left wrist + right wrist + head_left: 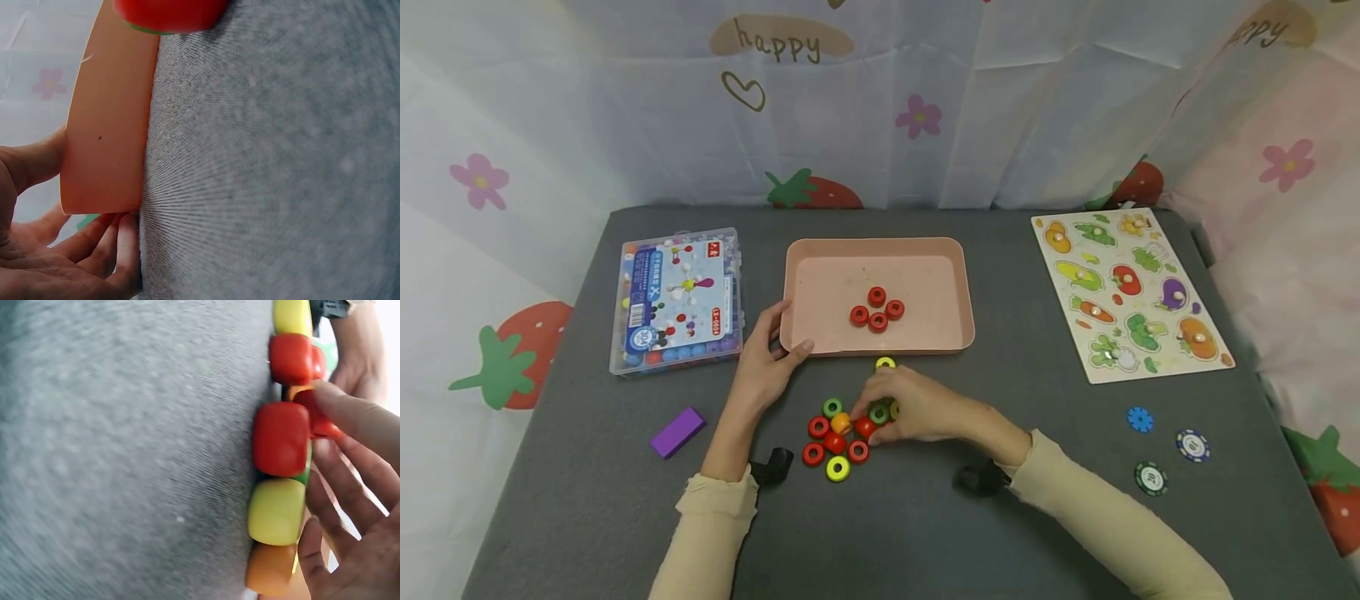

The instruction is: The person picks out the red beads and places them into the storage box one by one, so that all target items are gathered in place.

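A pink tray [820, 292] holds several red beads [876, 296] grouped right of its middle. My left hand [765, 362] holds the tray's front left corner, thumb at the front wall and fingers along the left side. In front of the tray lies a loose cluster of red, green, yellow and orange beads, among them a yellow bead [837, 468] and a green bead [831, 407]. Over the cluster's right side, my right hand [917, 406] pinches a red bead [317, 415] between thumb and fingers. That hand partly covers other beads, including a yellow bead [885, 362] near the tray.
A clear case [685, 292] of coloured pieces stands at the back left, with a purple block [677, 432] in front of it. On the right lie a vegetable puzzle board [1120, 333] and blue, white-and-blue and green chips [1151, 478]. Patterned cloth hangs behind the table.
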A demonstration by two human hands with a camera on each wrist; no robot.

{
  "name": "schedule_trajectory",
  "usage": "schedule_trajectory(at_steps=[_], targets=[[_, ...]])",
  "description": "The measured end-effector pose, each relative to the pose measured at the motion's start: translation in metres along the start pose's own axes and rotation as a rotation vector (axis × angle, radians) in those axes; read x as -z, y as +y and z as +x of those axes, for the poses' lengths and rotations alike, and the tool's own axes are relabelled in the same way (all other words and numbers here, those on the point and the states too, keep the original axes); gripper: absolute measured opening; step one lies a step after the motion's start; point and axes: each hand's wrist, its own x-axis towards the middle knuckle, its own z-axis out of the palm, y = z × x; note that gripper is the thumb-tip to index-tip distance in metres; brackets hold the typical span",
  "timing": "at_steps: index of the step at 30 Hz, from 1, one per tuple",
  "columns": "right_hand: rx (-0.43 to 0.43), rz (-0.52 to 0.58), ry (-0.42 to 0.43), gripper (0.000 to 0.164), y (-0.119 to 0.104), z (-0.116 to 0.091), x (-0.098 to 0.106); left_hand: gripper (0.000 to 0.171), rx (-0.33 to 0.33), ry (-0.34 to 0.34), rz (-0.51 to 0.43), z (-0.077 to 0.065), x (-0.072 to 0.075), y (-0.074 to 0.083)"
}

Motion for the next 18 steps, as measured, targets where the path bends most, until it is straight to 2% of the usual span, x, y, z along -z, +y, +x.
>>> schedule_trajectory(at_steps=[4,7,10,15,18], targets=[[0.032,0.116,0.088,0.036,0.000,0.001,0.008,0.072,0.000,0.001,0.007,0.000,0.000,0.001],[0.040,0.152,0.185,0.037,0.001,0.002,0.015,0.072,0.003,0.001,0.008,-0.001,0.000,0.001],[0.023,0.153,0.295,0.035,0.004,0.003,0.023,0.072,0.006,-0.002,0.007,0.000,0.000,0.001],[-0.029,0.090,0.483,0.032,0.012,0.007,0.034,0.071,0.010,-0.005,0.007,0.000,0.000,-0.001],[-0.097,0.058,0.561,0.030,0.020,0.010,0.039,0.071,0.010,-0.006,0.005,0.000,0.000,-0.001]])
